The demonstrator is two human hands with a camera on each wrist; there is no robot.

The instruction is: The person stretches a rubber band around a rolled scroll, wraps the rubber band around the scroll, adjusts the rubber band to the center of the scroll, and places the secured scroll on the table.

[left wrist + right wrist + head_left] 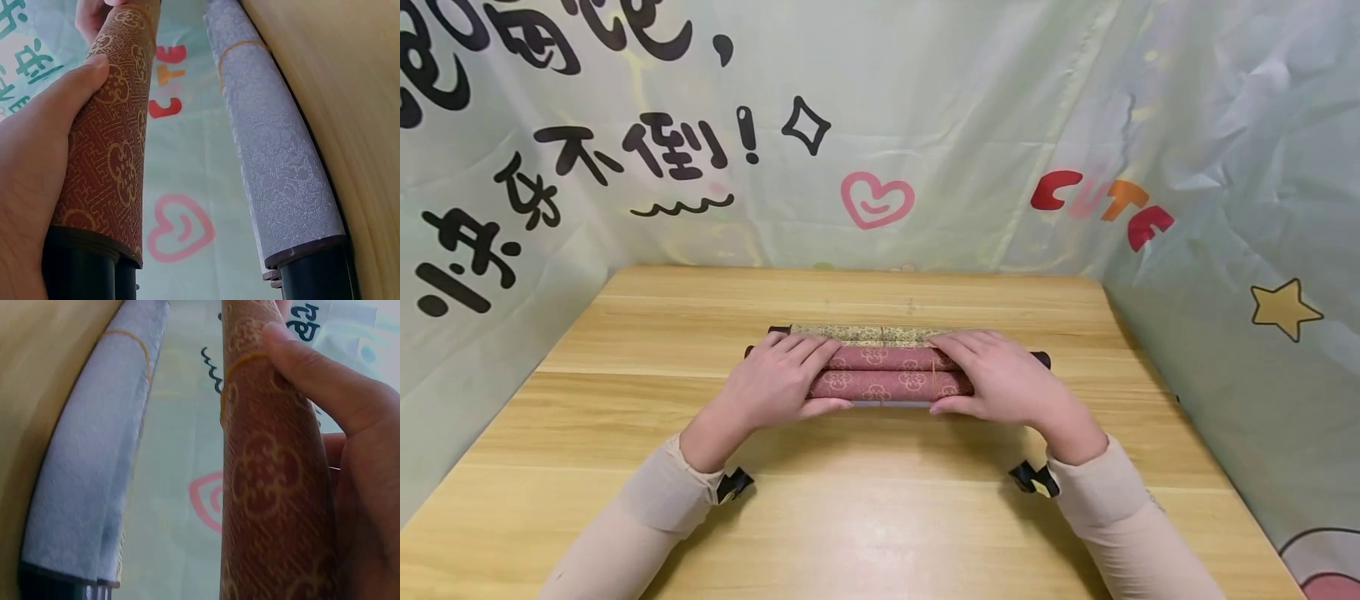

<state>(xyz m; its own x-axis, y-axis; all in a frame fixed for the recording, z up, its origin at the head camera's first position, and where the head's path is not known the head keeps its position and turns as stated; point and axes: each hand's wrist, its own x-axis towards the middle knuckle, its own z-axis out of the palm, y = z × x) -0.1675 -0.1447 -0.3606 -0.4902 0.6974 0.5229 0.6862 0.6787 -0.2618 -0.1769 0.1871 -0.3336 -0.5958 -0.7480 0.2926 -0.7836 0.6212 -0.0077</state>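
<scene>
My left hand [775,379] and right hand [1007,379] grip opposite ends of a red scroll [887,385] with a gold flower pattern, thumbs on its near side. It shows as two parallel rolls; whether these are one scroll or two I cannot tell. A thin band circles it near the right hand. Dark end knobs [81,262] stick out past the left hand. A silver-grey scroll [275,137] with a tan band lies on the table, apart from the red one. Behind the red rolls is a yellow, dark-speckled scroll [880,334], its ends partly covered by my fingers.
The wooden table [872,508] extends around the scrolls on every side. A pale printed cloth [955,108] hangs along its back and both sides, with black lettering and a pink heart [877,200]. Small black devices sit at both wrists.
</scene>
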